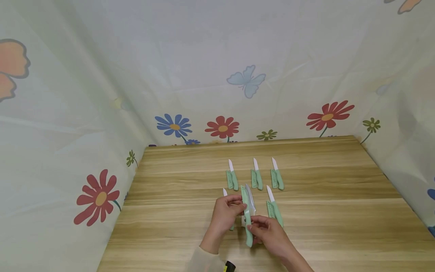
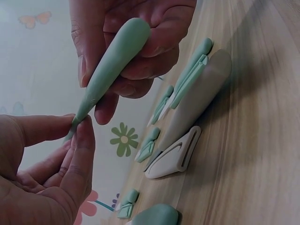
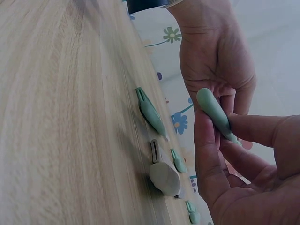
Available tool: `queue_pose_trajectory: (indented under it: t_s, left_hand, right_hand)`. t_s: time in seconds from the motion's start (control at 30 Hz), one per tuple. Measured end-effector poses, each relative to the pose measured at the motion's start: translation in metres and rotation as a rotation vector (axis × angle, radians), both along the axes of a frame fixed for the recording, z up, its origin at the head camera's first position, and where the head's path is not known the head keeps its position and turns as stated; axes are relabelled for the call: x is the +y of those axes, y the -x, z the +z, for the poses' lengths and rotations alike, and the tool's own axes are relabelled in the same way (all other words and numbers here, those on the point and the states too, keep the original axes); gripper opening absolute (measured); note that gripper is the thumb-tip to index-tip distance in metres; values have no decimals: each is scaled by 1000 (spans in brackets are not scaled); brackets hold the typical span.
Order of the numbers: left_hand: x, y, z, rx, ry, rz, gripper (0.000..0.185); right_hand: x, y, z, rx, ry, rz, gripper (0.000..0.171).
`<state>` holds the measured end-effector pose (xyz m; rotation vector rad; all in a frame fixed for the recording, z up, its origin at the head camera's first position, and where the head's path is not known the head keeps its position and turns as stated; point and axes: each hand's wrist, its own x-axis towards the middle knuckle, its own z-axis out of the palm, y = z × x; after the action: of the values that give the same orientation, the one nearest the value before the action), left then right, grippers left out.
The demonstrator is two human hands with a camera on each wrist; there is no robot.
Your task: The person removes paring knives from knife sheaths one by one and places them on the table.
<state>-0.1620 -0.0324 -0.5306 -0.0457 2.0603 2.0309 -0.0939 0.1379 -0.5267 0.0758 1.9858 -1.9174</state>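
Note:
Above the table, both hands hold a green-handled knife (image 1: 249, 238), its blade end covered by a narrow green sheath (image 1: 244, 193). My left hand (image 1: 224, 214) pinches it near the join of sheath and handle. Fingers and thumb of my right hand (image 1: 272, 236) grip the handle, whose rounded end points toward me. Below them on the tabletop lies a knife with a whitish handle (image 2: 201, 93) and bare grey blade (image 1: 250, 198), its white sheath (image 2: 173, 159) alongside. Left of it, another green knife (image 1: 225, 192) is mostly hidden by my left hand.
Three green knives with pale bare blades lie in a back row: left (image 1: 234, 180), middle (image 1: 258, 179) and right (image 1: 278, 179), each beside its green sheath. One more green knife (image 1: 276, 213) lies nearer, by my right hand. Flower-printed sheeting (image 1: 278, 87) surrounds the wooden table (image 1: 163, 211).

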Motion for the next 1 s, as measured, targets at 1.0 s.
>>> queue_pose_trajectory:
  t_s: [1.0]
  left_hand:
    - [0, -3, 1, -2, 4, 13, 24]
  right_hand:
    - [2, -3, -3, -10, 46, 116, 33]
